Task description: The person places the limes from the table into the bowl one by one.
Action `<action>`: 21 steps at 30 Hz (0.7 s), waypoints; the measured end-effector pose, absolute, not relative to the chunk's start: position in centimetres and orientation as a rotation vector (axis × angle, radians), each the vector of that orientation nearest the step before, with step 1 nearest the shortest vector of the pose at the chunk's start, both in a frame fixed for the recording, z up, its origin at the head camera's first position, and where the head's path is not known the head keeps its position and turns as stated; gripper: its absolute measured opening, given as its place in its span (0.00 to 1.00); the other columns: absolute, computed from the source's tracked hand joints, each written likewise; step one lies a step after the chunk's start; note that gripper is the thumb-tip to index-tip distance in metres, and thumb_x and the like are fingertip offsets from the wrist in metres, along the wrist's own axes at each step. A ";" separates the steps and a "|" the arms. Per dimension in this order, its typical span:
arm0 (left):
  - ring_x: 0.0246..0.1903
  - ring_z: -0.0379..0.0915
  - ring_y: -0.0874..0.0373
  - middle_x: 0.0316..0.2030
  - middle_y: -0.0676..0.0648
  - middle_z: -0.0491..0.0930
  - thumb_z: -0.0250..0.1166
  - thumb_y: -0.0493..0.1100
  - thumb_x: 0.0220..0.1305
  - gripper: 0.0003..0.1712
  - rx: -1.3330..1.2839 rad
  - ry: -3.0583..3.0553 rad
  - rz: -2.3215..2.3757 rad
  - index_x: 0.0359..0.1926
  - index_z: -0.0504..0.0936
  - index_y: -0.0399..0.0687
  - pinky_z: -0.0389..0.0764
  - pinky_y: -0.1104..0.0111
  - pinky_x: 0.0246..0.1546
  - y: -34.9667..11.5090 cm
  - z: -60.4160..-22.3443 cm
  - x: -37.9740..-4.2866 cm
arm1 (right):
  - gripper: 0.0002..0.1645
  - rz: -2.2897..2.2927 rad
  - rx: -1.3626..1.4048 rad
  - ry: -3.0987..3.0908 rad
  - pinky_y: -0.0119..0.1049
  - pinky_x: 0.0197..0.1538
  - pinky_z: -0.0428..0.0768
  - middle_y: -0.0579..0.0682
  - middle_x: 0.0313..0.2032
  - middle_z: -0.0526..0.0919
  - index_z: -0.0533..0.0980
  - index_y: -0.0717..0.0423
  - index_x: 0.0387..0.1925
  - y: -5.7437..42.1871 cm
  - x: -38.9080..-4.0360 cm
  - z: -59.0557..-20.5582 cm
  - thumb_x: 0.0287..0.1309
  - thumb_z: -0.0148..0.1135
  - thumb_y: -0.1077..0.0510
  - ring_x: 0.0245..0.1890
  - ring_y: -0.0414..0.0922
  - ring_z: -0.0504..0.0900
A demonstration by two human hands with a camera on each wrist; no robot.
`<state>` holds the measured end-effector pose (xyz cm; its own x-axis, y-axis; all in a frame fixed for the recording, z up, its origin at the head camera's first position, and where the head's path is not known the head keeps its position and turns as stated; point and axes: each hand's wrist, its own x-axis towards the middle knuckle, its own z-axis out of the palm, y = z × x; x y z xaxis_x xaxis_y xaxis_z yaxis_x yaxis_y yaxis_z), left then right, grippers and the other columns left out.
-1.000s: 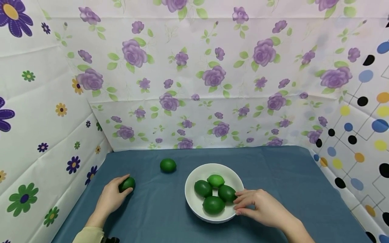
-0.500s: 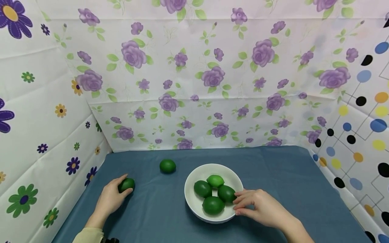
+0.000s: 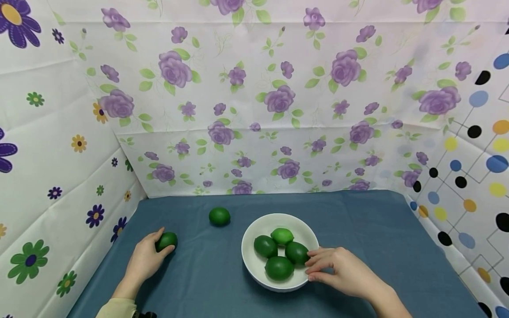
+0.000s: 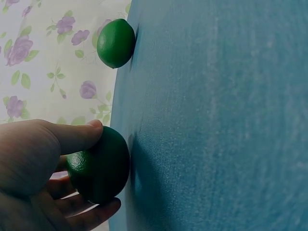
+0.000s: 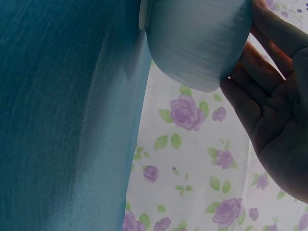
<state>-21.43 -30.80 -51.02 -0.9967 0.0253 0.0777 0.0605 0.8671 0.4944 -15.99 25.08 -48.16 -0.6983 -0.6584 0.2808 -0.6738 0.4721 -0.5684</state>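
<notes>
My left hand (image 3: 147, 258) holds a dark green lime (image 3: 167, 241) at the left of the cloth, thumb on one side and fingers curled round the other. In the left wrist view that lime (image 4: 103, 166) looks to be on or just over the cloth. At the right, my right hand (image 3: 343, 271) grips the rim of a white bowl (image 3: 250, 265). The right wrist view has its fingers on the bowl's outer wall (image 5: 197, 43). Inside the bowl lie several limes, one of them a lighter green lime (image 3: 282, 236).
Another green lime (image 3: 219, 216) lies on the blue cloth (image 3: 207, 274) towards the back, between the left hand and the bowl. Flower-printed sheets (image 3: 254, 106) stand behind and at the left; a dotted sheet (image 3: 465, 176) stands at the right.
</notes>
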 end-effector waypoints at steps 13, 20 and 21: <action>0.63 0.73 0.26 0.67 0.24 0.73 0.74 0.49 0.72 0.43 -0.088 -2.946 -0.797 0.76 0.69 0.29 0.79 0.35 0.56 -30.3 -50.8 -21.3 | 0.10 1.051 1.201 -2.676 0.47 0.60 0.87 0.37 0.49 0.91 0.92 0.36 0.47 25.0 -16.0 -48.1 0.71 0.70 0.45 0.59 0.50 0.87; 0.63 0.73 0.26 0.67 0.25 0.73 0.75 0.47 0.71 0.42 -0.111 -2.920 -0.810 0.76 0.69 0.30 0.78 0.34 0.57 -29.8 -50.6 -21.1 | 0.10 1.060 1.197 -2.688 0.47 0.60 0.87 0.37 0.49 0.91 0.92 0.36 0.47 25.0 -15.9 -48.0 0.71 0.70 0.45 0.60 0.50 0.87; 0.63 0.73 0.26 0.67 0.25 0.73 0.75 0.47 0.71 0.42 -0.115 -2.918 -0.811 0.76 0.69 0.30 0.79 0.35 0.57 -29.7 -50.6 -21.1 | 0.10 1.061 1.200 -2.688 0.47 0.60 0.87 0.37 0.49 0.91 0.92 0.36 0.47 25.0 -15.9 -48.0 0.71 0.70 0.44 0.60 0.50 0.87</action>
<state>-21.11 -29.71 -50.63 -0.9910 0.0433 0.1265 0.1024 0.8543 0.5096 -15.88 25.03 -47.98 -0.7060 -0.6543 0.2711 -0.6630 0.4759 -0.5779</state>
